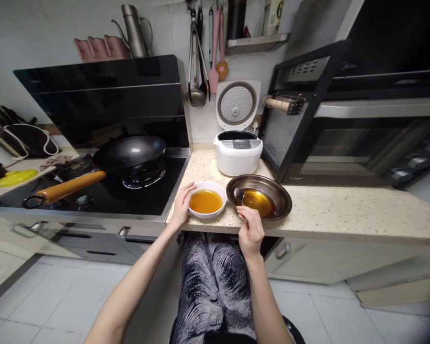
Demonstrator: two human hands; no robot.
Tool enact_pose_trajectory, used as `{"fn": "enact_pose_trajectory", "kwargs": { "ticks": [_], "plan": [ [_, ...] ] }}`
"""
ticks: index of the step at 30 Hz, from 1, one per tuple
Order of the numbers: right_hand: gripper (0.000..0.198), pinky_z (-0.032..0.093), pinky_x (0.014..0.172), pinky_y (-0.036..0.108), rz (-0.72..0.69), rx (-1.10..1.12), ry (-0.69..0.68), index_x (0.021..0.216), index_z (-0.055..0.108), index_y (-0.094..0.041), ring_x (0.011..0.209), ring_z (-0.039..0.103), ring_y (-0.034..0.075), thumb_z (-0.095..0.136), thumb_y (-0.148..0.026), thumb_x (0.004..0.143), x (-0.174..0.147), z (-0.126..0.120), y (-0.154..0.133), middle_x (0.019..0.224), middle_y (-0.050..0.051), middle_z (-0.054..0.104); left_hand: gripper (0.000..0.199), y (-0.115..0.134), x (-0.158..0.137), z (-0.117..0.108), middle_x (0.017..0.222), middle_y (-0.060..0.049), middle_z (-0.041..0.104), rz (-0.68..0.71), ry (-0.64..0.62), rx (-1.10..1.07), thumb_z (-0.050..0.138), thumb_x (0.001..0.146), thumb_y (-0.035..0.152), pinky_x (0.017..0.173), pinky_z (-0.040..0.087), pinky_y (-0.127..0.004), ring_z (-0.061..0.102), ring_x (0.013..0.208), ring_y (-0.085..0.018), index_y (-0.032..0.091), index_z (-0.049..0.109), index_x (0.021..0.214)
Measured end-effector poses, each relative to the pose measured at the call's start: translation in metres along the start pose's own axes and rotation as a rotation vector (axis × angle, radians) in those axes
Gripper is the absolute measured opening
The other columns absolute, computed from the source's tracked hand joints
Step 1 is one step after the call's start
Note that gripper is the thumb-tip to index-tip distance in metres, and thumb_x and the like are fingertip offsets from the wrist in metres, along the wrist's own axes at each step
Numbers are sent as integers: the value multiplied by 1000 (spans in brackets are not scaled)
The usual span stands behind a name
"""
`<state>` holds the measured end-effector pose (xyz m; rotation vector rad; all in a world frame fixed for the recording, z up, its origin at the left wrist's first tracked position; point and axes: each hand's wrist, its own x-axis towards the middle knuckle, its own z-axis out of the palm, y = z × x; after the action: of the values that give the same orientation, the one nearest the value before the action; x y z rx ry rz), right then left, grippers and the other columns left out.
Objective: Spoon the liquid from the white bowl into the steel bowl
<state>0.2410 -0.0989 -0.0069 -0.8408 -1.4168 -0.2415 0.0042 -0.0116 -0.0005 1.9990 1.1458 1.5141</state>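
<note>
A white bowl (215,213) of amber liquid stands near the counter's front edge. My left hand (181,206) grips it from the left side, fingers on the rim and thumb lower down. To its right, a wide metal bowl (284,198) holds a shallow pool of similar golden-brown liquid. My right hand (251,229) pinches the handle of a metal spoon (239,194), whose head is over the left part of the metal bowl. Whether the spoon touches the liquid I cannot tell.
A white rice cooker (237,160) with its lid raised stands behind the bowls. On the left, a black wok (129,150) with a wooden handle (73,186) sits on the stove. An oven (354,148) in a black rack is at right. Utensils hang on the wall.
</note>
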Motion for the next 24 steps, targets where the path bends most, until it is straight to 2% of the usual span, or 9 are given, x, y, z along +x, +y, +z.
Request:
{"fn": "enact_pose_trajectory", "kwargs": {
  "ticks": [6, 10, 14, 20, 22, 24],
  "plan": [
    [37, 60, 85, 41, -66, -18, -91, 115, 68, -22, 98, 69, 22, 49, 1, 94, -3, -3, 4, 103, 11, 74, 38, 0, 0, 0, 146, -13, 61, -1, -1, 0, 41, 103, 32, 125, 34, -52, 54, 141, -28, 19, 70, 125],
    [37, 60, 84, 41, -78, -20, -108, 114, 68, -21, 97, 69, 22, 49, 2, 94, -3, -3, 4, 103, 11, 74, 38, -1, 0, 0, 146, -12, 62, 0, 2, 0, 41, 103, 33, 125, 33, -52, 54, 141, -28, 19, 70, 124],
    [33, 60, 83, 39, -59, -27, -56, 113, 68, -22, 95, 70, 22, 52, 0, 94, -2, -1, 2, 101, 10, 74, 39, -1, 0, 0, 146, -13, 61, 1, 0, -8, 41, 103, 33, 124, 34, -52, 54, 140, -28, 19, 70, 124],
    [28, 60, 84, 39, 33, 25, 111, 111, 67, -23, 95, 72, 20, 53, -4, 96, -5, 6, -13, 100, 7, 74, 39, -2, 0, 1, 146, -13, 61, 2, 1, -10, 41, 103, 32, 124, 34, -52, 54, 141, -29, 19, 70, 124],
    [27, 61, 84, 39, 36, 63, 133, 112, 67, -24, 95, 72, 20, 54, -6, 96, -5, 10, -21, 101, 7, 74, 39, -2, 0, 1, 146, -13, 62, 3, 1, -8, 41, 103, 32, 124, 34, -53, 54, 140, -29, 19, 70, 124],
    [26, 61, 82, 38, 11, 118, 100, 112, 66, -24, 94, 72, 20, 53, -7, 97, -6, 15, -27, 101, 7, 74, 38, -2, 0, 1, 146, -13, 62, 3, 4, -9, 41, 103, 32, 125, 34, -52, 54, 140, -28, 19, 70, 124]
  ]
}}
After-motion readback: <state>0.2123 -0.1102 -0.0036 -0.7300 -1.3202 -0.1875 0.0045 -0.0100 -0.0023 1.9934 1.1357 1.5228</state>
